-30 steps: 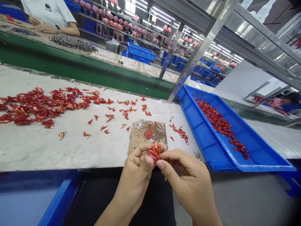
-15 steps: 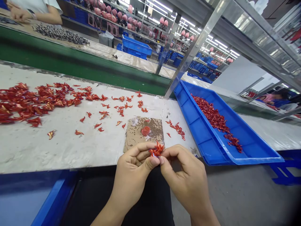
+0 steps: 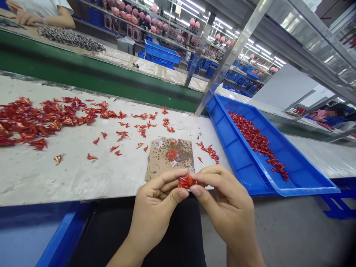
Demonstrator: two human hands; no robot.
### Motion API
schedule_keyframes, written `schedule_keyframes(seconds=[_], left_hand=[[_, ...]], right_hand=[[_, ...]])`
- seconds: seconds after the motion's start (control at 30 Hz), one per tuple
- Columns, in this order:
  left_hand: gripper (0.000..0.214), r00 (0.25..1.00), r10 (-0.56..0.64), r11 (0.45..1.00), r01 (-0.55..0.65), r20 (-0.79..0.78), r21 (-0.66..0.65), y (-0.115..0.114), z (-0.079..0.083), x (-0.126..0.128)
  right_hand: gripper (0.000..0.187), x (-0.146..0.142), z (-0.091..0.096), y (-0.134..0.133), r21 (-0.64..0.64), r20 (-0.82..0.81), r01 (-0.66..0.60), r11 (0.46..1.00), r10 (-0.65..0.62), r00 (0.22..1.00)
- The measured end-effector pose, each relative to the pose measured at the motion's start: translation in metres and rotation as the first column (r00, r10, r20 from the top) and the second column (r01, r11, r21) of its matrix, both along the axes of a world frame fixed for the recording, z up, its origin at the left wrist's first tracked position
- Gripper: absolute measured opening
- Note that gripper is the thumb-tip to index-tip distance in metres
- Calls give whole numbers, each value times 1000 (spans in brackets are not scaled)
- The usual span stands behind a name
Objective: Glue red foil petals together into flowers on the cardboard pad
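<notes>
Between both hands, just off the table's front edge, is a small shiny red spiky piece (image 3: 185, 181). My left hand (image 3: 158, 211) pinches it from the left with thumb and fingertips. From the right, my right hand (image 3: 228, 204) closes thumb and forefinger on the same piece, whose underside is hidden. Behind the hands lies a stained cardboard square (image 3: 183, 148) with a red-orange blob (image 3: 172, 155) on it. Loose red pieces (image 3: 143, 129) are scattered left of the cardboard, and a small cluster of red bits (image 3: 210, 151) lies to its right.
A large pile of red pieces (image 3: 41, 120) covers the table's left side. At right, a blue tray (image 3: 303, 185) holds many small red parts (image 3: 250, 135). A metal post (image 3: 230, 52) rises behind the tray. Across the green-sided bench, a person's arm (image 3: 55, 20) rests beside dark parts (image 3: 71, 40).
My right hand has shifted slightly right and its fingers have come over the red piece. The piece has turned and sits lower between the fingertips.
</notes>
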State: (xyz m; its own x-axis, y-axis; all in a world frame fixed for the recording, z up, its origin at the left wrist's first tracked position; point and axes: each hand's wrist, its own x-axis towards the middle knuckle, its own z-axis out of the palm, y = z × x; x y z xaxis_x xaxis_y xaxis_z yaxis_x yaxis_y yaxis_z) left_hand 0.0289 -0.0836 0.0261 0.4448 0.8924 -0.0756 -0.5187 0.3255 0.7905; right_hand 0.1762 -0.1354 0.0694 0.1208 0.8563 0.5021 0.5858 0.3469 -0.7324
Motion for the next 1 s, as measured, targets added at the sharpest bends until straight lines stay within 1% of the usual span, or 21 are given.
schedule_keyframes(seconds=[0.07,0.13,0.27,0.4,0.53,0.6,0.67,0.7,0.73,0.77,0.8,0.83,0.9,0.93,1.0], left_hand=[[28,999,-8,1000,8,-36,9,0,2,-1],[26,999,-25,1000,25,-40,14,-1,4,-1],[22,998,-63,998,63,19,4,-2,7,0],[20,994,-89,996,91,67,-25,-3,7,4],[18,993,-83,996,86,81,-34,-3,6,6],[18,996,-66,997,69,66,-38,-2,6,6],[18,1000,-25,999,25,9,-23,-1,6,3],[18,999,-4,1000,5,-44,10,0,5,1],[19,994,20,997,-12,-105,71,1,4,-1],[20,984,54,987,-27,-167,160,2,3,-3],[22,970,96,963,-34,-225,267,3,1,-5],[25,951,150,927,-40,-270,374,3,-1,-7],[30,911,264,844,-58,-317,533,4,-4,-9],[31,895,309,810,-70,-322,582,4,-5,-9],[31,878,350,777,-78,-325,625,5,-7,-9]], right_hand=[[24,1,-3,1,14,-62,4,1000,-4,998],[19,1,-5,2,19,-118,1,1000,1,993],[7,0,-8,1,10,-201,-27,1000,28,979],[8,-6,-14,-2,28,-268,19,999,-11,963],[8,-12,-22,-3,46,-324,79,996,-60,944],[8,-12,-23,-2,34,-352,59,998,-43,935],[4,-10,-20,-1,-3,-356,9,1000,-10,934],[6,-7,-17,-1,-12,-331,-1,1000,-3,944],[16,-5,-13,-1,-9,-280,3,1000,-5,960],[26,-2,-9,-1,6,-201,16,1000,-15,980],[33,0,-4,-1,29,-95,30,999,-28,995],[36,3,0,-2,42,24,37,998,-38,999],[30,5,8,-2,41,218,31,999,-39,975],[26,6,11,-2,33,276,29,999,-37,960],[21,6,14,-1,28,317,26,999,-34,948]])
